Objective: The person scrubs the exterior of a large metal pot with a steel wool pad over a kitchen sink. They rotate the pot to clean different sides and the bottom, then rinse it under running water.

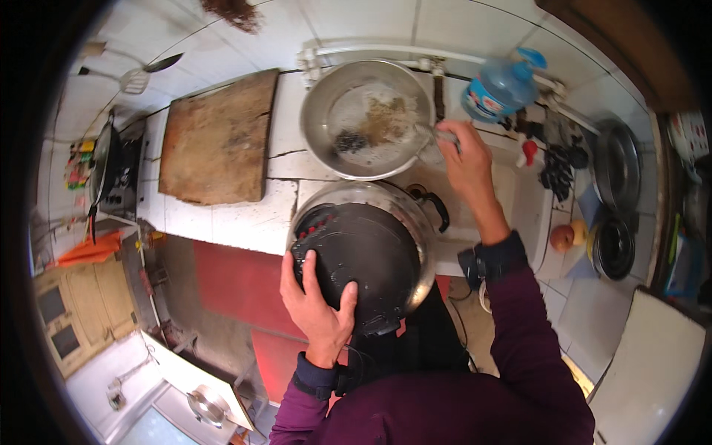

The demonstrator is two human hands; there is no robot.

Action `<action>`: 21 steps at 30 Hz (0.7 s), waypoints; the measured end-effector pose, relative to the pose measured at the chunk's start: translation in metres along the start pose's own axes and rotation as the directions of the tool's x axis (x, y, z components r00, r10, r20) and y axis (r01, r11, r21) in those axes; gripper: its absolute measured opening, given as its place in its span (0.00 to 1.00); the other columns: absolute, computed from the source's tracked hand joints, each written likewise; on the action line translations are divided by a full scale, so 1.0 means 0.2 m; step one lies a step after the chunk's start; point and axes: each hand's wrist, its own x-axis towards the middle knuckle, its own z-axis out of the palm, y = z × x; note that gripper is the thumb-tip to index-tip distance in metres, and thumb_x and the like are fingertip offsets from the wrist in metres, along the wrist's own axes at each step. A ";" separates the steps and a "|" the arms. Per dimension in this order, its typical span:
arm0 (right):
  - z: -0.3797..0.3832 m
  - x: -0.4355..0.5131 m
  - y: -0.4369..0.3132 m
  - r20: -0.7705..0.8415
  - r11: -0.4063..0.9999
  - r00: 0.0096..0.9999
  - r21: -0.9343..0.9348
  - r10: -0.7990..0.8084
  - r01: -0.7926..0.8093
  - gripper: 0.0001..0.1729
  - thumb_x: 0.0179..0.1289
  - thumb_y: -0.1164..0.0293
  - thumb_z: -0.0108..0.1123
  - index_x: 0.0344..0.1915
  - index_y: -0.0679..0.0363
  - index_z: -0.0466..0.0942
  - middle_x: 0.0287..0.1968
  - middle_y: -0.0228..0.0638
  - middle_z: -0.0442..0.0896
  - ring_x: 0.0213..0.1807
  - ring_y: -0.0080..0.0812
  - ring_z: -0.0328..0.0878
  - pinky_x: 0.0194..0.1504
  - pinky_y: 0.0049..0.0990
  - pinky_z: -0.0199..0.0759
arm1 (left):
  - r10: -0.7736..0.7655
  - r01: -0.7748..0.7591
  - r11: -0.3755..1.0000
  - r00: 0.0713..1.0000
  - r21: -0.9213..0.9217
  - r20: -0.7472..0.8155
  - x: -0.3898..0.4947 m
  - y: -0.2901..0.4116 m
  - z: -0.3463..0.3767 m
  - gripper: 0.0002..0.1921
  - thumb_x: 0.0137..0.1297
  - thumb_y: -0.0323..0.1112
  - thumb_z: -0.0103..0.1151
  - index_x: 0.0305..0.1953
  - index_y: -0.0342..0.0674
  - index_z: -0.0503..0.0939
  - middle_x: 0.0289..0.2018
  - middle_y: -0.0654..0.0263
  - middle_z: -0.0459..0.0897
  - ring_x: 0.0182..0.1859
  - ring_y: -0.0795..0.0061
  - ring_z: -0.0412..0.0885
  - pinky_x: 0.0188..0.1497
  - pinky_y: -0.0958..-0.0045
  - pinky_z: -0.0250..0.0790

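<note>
My left hand (pixel 320 303) grips the near left edge of a wet, dark round appliance part (pixel 361 261), its thumb and fingers spread over the dark face. That part lies tilted in a shiny metal basin (pixel 425 278) at the counter's front edge. Small red pieces show at its upper left. My right hand (pixel 464 158) holds a greyish cloth or scrubber (pixel 428 142) at the right rim of a second steel basin (pixel 364 67). In this basin are a dark scouring pad (pixel 350 141) and some brownish residue. A black curved handle (pixel 436 211) shows beside the nearer basin.
A worn wooden cutting board (pixel 217 142) lies on the white tiled counter at left, with a wok (pixel 103 161) beyond. Right of the basins is a sink (pixel 512 194). A blue pump bottle (pixel 498 86) stands behind it; apples (pixel 562 237) and black bowls (pixel 612 247) are farther right.
</note>
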 end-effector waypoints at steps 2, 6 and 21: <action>-0.08 -0.31 0.00 -0.110 0.975 0.969 0.035 0.223 -0.221 0.13 0.76 0.74 0.66 0.57 0.61 0.81 0.52 0.49 0.87 0.53 0.57 0.86 0.54 0.43 0.80 | 0.014 -0.014 1.000 1.000 0.007 -0.008 0.00 0.00 0.01 0.43 0.68 0.56 0.72 0.77 0.38 0.73 0.79 0.36 0.63 0.76 0.33 0.67 0.77 0.42 0.60; 0.07 -0.70 0.17 0.020 0.886 0.888 0.060 0.459 -0.459 0.15 0.77 0.71 0.67 0.59 0.60 0.78 0.52 0.53 0.88 0.53 0.56 0.87 0.54 0.44 0.81 | 0.031 -0.031 0.999 1.000 0.024 -0.003 0.00 -0.01 0.01 0.43 0.70 0.56 0.72 0.78 0.37 0.72 0.80 0.35 0.62 0.77 0.34 0.65 0.78 0.43 0.59; 0.15 -0.83 0.38 0.396 0.619 0.622 0.154 0.675 -0.770 0.26 0.87 0.56 0.59 0.66 0.68 0.77 0.53 0.46 0.89 0.58 0.38 0.86 0.58 0.39 0.78 | 0.014 -0.015 1.000 0.999 0.022 0.033 0.00 0.00 0.01 0.44 0.74 0.54 0.70 0.82 0.38 0.67 0.84 0.43 0.57 0.84 0.40 0.60 0.84 0.46 0.54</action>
